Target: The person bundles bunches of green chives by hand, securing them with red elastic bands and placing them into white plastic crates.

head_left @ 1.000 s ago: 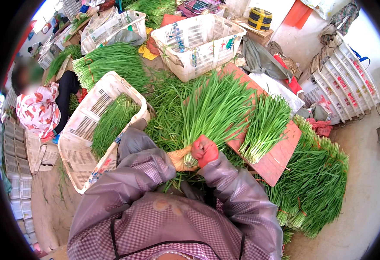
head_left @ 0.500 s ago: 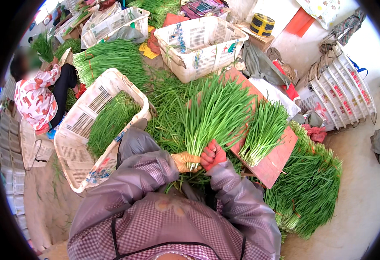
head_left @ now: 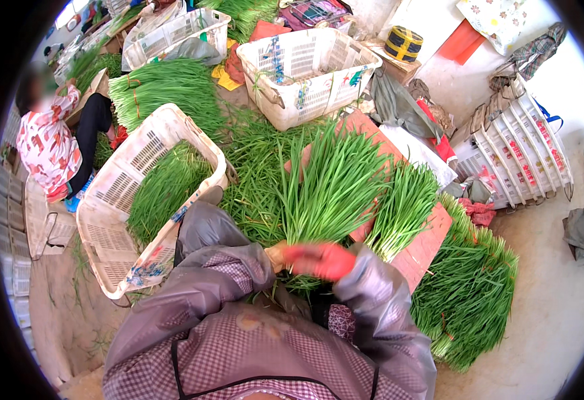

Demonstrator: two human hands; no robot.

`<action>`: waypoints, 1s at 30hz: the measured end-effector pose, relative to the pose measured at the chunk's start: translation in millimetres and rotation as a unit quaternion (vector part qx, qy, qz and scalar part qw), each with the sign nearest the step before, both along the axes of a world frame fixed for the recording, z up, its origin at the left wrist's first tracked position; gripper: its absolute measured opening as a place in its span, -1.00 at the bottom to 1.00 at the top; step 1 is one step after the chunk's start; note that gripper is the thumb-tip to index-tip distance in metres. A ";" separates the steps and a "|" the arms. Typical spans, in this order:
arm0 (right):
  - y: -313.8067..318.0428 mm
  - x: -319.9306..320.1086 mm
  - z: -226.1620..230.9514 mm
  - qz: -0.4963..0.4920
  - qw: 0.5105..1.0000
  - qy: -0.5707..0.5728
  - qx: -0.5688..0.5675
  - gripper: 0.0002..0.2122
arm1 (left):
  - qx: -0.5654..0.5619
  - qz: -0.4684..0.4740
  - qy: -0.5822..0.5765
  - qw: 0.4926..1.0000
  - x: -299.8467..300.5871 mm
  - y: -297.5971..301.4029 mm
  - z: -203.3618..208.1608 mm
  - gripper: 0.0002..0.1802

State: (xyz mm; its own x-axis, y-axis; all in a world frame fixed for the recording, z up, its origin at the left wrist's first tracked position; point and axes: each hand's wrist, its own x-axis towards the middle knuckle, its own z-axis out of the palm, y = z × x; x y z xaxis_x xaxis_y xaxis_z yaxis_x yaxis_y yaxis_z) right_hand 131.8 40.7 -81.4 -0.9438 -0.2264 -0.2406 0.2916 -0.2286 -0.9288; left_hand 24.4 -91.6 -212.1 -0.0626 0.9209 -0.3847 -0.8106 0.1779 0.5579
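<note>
A loose bunch of chives (head_left: 325, 193) fans out away from me, its pale stem ends toward my body. My left hand (head_left: 277, 256), in a tan glove, is closed around these stems and partly hidden. Across the stem ends lies my right hand (head_left: 322, 260) in a red glove, so smeared by motion that its fingers cannot be made out. A smaller bunch of chives (head_left: 402, 210) rests just to the right on a reddish board (head_left: 422, 250).
A white crate (head_left: 92, 247) holding loose greens stands left, another crate (head_left: 289, 110) ahead. Bundled chives (head_left: 465, 287) are stacked right of the board, more (head_left: 172, 90) at far left. A person (head_left: 49, 150) sits at the left. Stacked crates (head_left: 512, 150) lean at the right.
My right hand has swung left across the stem ends, over part of my left hand. The person at the left has raised an arm and shifted slightly.
</note>
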 end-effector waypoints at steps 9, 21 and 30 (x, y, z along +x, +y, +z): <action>147.7 -106.5 -30.2 -0.417 0.882 -0.036 0.217 -0.43 | -0.036 -0.040 0.038 0.998 -3.2 1.3 -2.9 -0.78; 196.1 -129.5 -59.4 -0.301 0.871 -0.191 0.337 -0.25 | 0.003 -0.042 0.053 0.998 -4.4 2.8 -16.2 -0.66; 195.6 -124.6 -47.0 -0.280 0.909 -0.232 0.205 -0.57 | -0.015 -0.049 0.027 0.998 -6.0 3.0 -10.8 -0.66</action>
State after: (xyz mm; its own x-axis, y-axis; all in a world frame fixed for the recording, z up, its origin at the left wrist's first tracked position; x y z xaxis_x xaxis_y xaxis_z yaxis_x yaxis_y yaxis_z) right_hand 7.2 236.3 -128.3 -0.6595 0.4567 -0.5971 0.6176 -0.1236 -0.7767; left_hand 18.4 -88.6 -222.9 0.0062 0.9115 -0.4113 -0.7572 0.2730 0.5934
